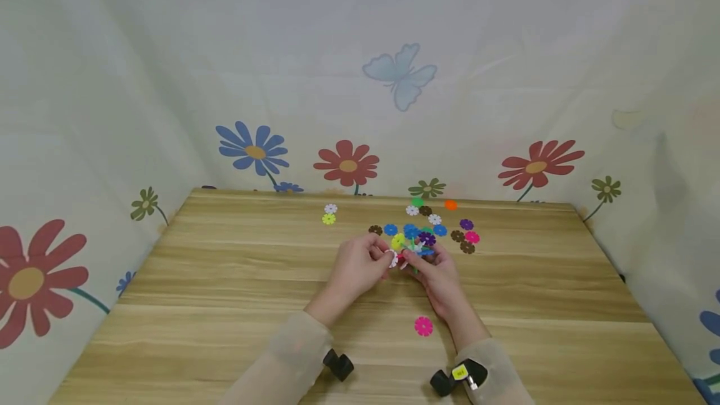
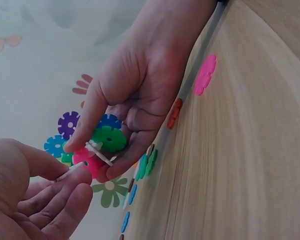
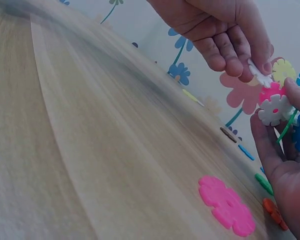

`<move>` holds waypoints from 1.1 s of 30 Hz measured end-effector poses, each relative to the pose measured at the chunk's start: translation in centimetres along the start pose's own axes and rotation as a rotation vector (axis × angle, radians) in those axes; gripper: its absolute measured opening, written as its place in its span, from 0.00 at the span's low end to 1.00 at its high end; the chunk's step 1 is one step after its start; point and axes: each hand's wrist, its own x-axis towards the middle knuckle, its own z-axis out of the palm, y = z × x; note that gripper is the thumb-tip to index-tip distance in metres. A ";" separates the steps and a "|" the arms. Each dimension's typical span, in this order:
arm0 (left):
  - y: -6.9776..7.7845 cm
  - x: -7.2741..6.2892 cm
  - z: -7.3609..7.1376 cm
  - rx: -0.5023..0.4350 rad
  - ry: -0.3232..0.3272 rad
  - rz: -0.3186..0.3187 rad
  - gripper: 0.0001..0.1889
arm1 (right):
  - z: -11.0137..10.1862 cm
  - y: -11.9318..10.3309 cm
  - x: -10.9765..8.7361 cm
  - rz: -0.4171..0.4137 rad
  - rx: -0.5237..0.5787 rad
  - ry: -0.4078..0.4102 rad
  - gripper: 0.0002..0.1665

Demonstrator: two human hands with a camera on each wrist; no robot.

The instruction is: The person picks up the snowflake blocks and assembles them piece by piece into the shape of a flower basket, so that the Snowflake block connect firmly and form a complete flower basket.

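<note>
White disc (image 3: 260,75) tilted, edge toward disc cluster (image 3: 272,111), left grip (image 1: 360,262) pinching disc, right grip (image 1: 439,272) clasping cluster

Wood-grain tbl (image 1: 225,280) carries a lone pink disc (image 1: 424,326), flat & notched. Well beyond that disc, far L of it: white disc (image 1: 330,208) & yellow disc (image 1: 329,219), near each other; a bit L: brown disc (image 1: 375,230) + blue disc (image 1: 390,229); approx. straight beyond: green disc (image 1: 417,202); R of it: orange disc (image 1: 450,204), purple disc (image 1: 466,224), 2nd pink disc (image 1: 472,237)
</note>
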 end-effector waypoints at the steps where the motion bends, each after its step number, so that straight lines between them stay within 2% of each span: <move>1: 0.0 0.0 0.0 0.003 0.000 0.001 0.04 | 0.0 0.0 0.0 0.001 -0.003 0.000 0.19; 11: -0.5 -0.1 1.0 0.013 0.023 0.051 0.06 | 0.1 0.0 0.2 0.012 -0.084 0.023 0.19; 17: -0.8 0.0 0.9 0.022 0.040 0.070 0.04 | 0.2 -0.1 0.1 0.020 -0.084 0.005 0.21; 22: -1.3 0.2 0.4 0.032 0.085 0.045 0.03 | 0.2 0.0 0.0 -0.002 -0.112 -0.065 0.31; 26: -1.3 0.3 0.2 0.013 0.102 0.031 0.04 | 0.0 0.1 0.1 -0.018 -0.103 -0.101 0.29; 30: -1.4 0.8 -0.3 -0.011 0.092 0.024 0.07 | -0.1 0.1 0.0 -0.027 -0.092 -0.082 0.29; 33: -2.1 1.6 -1.4 -0.027 0.116 -0.018 0.10 | -0.1 0.1 0.0 -0.020 -0.058 -0.043 0.29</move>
